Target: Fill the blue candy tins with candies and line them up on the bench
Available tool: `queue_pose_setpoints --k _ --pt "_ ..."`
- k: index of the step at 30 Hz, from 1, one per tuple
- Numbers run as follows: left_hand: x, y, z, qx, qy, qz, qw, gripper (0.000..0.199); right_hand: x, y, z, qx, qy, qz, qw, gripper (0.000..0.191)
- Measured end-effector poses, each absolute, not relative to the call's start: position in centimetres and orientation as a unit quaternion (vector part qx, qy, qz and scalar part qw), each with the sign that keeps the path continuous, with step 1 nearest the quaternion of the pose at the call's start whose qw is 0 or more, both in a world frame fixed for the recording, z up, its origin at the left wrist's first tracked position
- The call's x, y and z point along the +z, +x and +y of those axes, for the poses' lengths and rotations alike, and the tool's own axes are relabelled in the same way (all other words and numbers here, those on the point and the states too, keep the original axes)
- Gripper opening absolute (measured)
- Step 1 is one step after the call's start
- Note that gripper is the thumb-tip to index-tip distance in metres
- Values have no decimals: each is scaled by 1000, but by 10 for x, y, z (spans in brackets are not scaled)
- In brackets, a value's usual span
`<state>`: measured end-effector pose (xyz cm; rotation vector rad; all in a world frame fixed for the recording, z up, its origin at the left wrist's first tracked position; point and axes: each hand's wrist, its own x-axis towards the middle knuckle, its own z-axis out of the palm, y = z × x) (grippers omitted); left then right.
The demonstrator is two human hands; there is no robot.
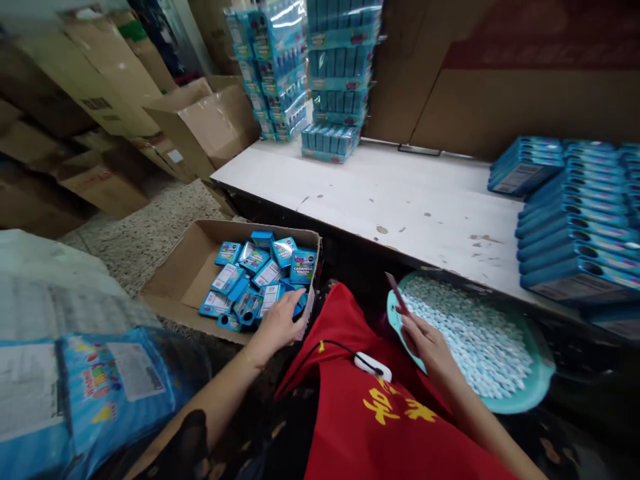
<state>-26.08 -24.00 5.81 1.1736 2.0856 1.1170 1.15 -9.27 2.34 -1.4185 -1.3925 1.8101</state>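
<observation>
My left hand is over the right end of an open cardboard box. Its fingers curl onto a small blue candy box, which they partly hide. Several more blue candy boxes lie jumbled in the carton, some printed "Caramelo Macizo". My right hand pinches a thin, flat, dark reddish strip, held upright at the left rim of a turquoise basin. Many small white and pale blue wrapped pieces fill the basin.
A white table carries plastic-wrapped stacks of blue boxes at the back and rows of blue boxes at right. Blue printed bags stand at lower left. Large cartons crowd the far left. A white device with a cord rests on my red apron.
</observation>
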Motion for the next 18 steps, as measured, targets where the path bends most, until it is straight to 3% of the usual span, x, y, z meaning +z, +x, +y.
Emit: queue_pose_setpoints --k 3,6,10,15,18 --pt "51 -266 -235 451 352 788 228 36 15 53 -97 636 -558 -478 236 64" --pt "62 -300 -246 580 153 766 232 35 5 82 -97 625 -562 -485 241 63" --pt "94 -304 -248 695 8 618 368 39 1 99 -94 638 -549 -481 245 58" --pt "94 -232 -200 614 -17 523 591 36 29 66 -99 693 -474 -468 275 40" --pt "73 -188 -161 565 1 492 662 34 52 35 -97 741 -420 -408 328 32"
